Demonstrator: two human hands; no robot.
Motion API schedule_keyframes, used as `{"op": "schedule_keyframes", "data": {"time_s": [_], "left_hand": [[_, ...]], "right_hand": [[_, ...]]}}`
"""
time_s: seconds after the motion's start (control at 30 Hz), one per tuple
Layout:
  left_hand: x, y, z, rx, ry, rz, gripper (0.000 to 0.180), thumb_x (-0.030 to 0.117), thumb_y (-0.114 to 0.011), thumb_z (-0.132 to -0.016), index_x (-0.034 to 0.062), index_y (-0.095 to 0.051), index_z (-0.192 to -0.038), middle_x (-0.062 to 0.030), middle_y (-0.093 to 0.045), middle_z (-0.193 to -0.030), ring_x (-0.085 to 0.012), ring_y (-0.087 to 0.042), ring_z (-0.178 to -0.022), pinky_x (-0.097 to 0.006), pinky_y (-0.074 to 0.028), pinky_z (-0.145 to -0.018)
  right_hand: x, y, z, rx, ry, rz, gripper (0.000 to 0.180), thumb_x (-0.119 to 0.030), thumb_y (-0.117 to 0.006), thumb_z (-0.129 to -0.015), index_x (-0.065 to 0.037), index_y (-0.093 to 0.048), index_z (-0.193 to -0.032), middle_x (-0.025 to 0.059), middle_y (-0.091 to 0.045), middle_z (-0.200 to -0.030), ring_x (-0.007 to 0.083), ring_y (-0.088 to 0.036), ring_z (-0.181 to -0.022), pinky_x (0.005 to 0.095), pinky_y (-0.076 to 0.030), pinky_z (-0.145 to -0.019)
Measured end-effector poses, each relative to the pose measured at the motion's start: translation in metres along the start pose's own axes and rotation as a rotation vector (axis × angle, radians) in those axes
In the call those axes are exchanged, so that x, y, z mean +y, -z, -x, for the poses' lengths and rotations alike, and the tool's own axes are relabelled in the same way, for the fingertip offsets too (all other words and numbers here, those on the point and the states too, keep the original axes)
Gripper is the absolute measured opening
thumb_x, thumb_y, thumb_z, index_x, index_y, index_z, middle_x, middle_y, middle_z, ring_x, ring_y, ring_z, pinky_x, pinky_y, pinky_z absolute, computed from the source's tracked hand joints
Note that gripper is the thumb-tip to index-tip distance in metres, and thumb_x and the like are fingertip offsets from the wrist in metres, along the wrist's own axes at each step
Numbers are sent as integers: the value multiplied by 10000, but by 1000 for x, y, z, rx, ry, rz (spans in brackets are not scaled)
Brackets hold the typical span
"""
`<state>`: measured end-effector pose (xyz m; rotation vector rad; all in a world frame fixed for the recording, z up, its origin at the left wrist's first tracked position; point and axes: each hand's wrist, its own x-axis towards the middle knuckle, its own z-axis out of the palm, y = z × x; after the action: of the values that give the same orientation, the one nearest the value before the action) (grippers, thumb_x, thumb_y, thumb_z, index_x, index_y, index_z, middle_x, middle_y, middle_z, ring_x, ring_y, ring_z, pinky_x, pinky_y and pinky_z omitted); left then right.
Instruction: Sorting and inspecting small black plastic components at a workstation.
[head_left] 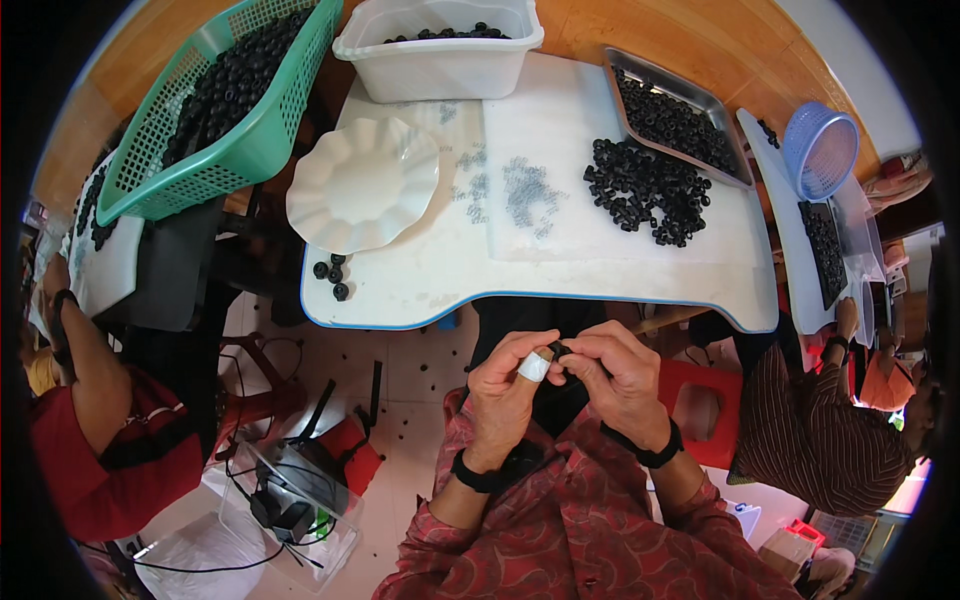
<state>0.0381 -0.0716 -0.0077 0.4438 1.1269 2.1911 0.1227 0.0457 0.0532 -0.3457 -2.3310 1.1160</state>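
My left hand (508, 385) and my right hand (618, 372) meet just below the white table's near edge (520, 290). Between their fingertips they pinch a small black ring-shaped part (560, 350). White tape wraps my left thumb. Both wrists wear black bands. On the table lies a heap of similar black parts (648, 190), with a scatter of small clear springs (525, 190) to its left and a white scalloped plate (362, 183) farther left.
A metal tray (672, 118) of black parts sits at the back right, a white tub (440, 45) at the back, a green basket (215, 110) at the left. Three loose black parts (334, 272) lie near the plate. Other people sit left and right. A red stool (702, 410) stands below.
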Motion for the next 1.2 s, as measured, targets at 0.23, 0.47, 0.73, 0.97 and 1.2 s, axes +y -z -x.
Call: {"op": "schedule_keyframes", "data": {"time_s": [0.23, 0.47, 0.73, 0.97, 1.2], "left_hand": [[12, -4, -11, 17, 46, -56, 217, -32, -567, -942, -45, -665, -1135, -76, -623, -959, -121, -612, -749, -239, -523, -669], [29, -8, -42, -25, -82, -327, 214, -56, -568, -927, -28, -679, -1109, -61, -623, -953, -104, -606, -765, -227, -513, -662], [13, -1, -83, -140, -459, -918, 253, -98, -605, -821, 21, -685, -1029, -130, -640, -929, -278, -648, -757, -337, -514, -655], [6, 0, -88, -202, -581, -1147, 325, -115, -610, -718, -2, -657, -1019, -153, -611, -934, -351, -630, -846, -410, -528, -709], [4, -4, -86, -221, -676, -1230, 321, -94, -624, -706, -16, -644, -1016, -154, -583, -938, -345, -610, -845, -409, -526, -697]], "right_hand": [[4, 2, -11, 12, 96, 85, 149, 37, -723, -822, 7, -684, -963, 107, -628, -864, 195, -650, -677, 288, -517, -560], [17, -2, -35, 61, 99, 90, 138, 41, -734, -794, -7, -696, -918, 90, -615, -838, 204, -618, -653, 301, -483, -552], [55, -14, -50, 117, 43, 170, 99, 17, -739, -742, -30, -683, -808, 71, -581, -781, 250, -590, -650, 363, -472, -584], [64, -14, -53, 57, -126, 115, 68, 17, -738, -734, -19, -692, -769, 86, -595, -762, 259, -606, -655, 352, -470, -581], [62, -12, -55, 37, -156, 69, 72, 45, -720, -741, 14, -686, -797, 90, -590, -768, 209, -579, -632, 318, -450, -563]]}}
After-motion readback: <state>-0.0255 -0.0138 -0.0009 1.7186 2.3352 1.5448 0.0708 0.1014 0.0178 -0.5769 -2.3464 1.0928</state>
